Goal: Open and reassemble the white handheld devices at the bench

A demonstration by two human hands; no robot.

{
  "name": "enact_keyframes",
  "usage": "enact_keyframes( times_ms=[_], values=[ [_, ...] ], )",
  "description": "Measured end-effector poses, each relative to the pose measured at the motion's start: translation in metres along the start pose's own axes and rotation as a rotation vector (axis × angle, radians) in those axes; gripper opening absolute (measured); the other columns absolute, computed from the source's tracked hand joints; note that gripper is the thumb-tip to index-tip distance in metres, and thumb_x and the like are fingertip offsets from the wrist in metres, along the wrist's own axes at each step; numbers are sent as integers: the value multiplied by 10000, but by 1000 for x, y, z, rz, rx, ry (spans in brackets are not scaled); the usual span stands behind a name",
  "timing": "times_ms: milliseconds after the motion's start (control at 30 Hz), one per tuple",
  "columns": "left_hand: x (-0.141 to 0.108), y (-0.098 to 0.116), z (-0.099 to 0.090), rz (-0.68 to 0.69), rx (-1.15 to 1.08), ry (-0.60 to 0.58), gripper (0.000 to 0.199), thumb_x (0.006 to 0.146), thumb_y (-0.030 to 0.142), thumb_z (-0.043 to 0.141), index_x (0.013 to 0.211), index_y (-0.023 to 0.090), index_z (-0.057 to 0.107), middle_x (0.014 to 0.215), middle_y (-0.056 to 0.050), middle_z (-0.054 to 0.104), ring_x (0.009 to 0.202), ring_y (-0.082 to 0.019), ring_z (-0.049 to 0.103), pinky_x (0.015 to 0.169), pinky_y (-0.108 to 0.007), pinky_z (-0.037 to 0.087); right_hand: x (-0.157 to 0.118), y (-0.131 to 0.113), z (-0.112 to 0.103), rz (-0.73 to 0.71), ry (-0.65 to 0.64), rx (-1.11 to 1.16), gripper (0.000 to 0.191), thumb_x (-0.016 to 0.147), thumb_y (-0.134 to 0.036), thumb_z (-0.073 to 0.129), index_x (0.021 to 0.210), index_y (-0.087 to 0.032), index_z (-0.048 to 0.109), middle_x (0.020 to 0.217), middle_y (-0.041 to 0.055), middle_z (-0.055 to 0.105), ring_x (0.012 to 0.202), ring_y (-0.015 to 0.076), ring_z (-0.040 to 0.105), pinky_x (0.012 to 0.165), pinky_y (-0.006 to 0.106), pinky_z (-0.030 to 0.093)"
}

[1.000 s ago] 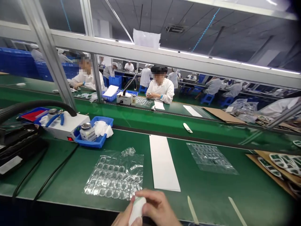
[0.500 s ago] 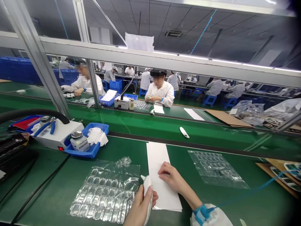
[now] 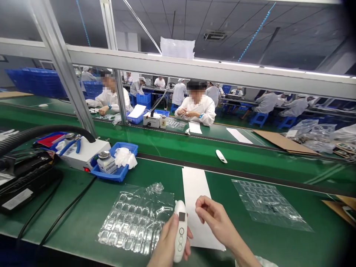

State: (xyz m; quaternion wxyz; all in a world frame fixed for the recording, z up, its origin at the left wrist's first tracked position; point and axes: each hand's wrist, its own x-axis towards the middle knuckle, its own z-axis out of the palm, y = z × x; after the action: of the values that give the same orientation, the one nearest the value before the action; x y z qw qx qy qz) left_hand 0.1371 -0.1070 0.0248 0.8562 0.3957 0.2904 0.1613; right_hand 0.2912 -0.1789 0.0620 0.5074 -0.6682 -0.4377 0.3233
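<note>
My left hand (image 3: 169, 235) is wrapped round a white ear thermometer (image 3: 180, 231), held upright with its small dark screen and round buttons facing me. My right hand (image 3: 213, 215) hovers over a long strip of white paper (image 3: 194, 185), its fingers curled and the thumb close to the index finger. Whatever may be between those fingertips is too small to make out. Left of the thermometer lies a clear plastic sheet (image 3: 130, 222) with rows of moulded, rounded-square shapes. A crumpled bit of clear film (image 3: 157, 187) rests at its top edge.
Another clear sheet (image 3: 269, 202) lies to the right. A blue tray (image 3: 121, 176) holds a metal-topped bottle (image 3: 107, 163) and white wipes (image 3: 125, 157). Behind it stands a white box (image 3: 86, 163) with pliers (image 3: 71, 145). A second white device (image 3: 221, 156) sits on the green belt. Co-workers sit opposite.
My left hand has turned the thermometer so its screen and buttons now face me. My right hand has stayed curled over the paper. The whole view has shifted, with things appearing further right.
</note>
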Motion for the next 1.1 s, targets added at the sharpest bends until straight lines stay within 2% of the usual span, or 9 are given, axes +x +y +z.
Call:
enact_keyframes(
  times_ms=[67,167,267,367,600,833,1100],
  values=[
    [-9,11,-6,10,-13,-20,676,770,766,403,728,123,608,479,-4,556,377,-81,444,383,-193,322,-9,-25,22,9,-93,83,184,890,-301,529,741,-197,500,659,-39,475,562,114,440,538,242,366],
    [-20,19,-14,25,-22,28,666,794,752,378,674,130,583,374,17,484,338,-75,403,369,-186,279,-13,-45,52,-57,-139,23,177,917,-237,487,746,-200,512,734,-22,501,621,119,488,578,242,392],
    [-26,19,-22,24,-41,101,667,768,776,390,675,138,563,382,16,495,342,-78,413,366,-186,282,-8,-45,72,-106,-116,-68,183,929,-218,467,753,-204,516,748,-25,479,638,119,496,592,243,393],
    [-30,19,-30,27,-59,115,692,744,803,378,703,138,564,379,21,489,334,-77,406,359,-185,284,-2,-42,84,-96,-133,-36,183,939,-239,459,767,-205,514,731,-33,466,591,110,490,546,238,388],
    [-35,21,-44,19,-64,80,718,720,827,369,676,140,572,371,27,472,319,-67,387,340,-178,269,1,-43,97,-71,-171,37,202,943,-271,462,758,-198,499,708,-47,438,512,87,470,491,223,384],
    [-37,20,-45,19,-69,89,711,725,821,374,697,139,573,368,30,470,316,-67,383,334,-176,256,2,-40,99,-69,-187,31,206,951,-275,447,764,-201,487,694,-58,437,482,82,477,488,225,385],
    [-37,15,-49,2,10,97,725,743,826,293,718,151,557,364,30,468,312,-72,368,339,-179,278,-2,-39,101,-75,-152,34,230,953,-306,455,750,-201,486,729,-49,440,483,76,475,485,224,391]
  ],
)
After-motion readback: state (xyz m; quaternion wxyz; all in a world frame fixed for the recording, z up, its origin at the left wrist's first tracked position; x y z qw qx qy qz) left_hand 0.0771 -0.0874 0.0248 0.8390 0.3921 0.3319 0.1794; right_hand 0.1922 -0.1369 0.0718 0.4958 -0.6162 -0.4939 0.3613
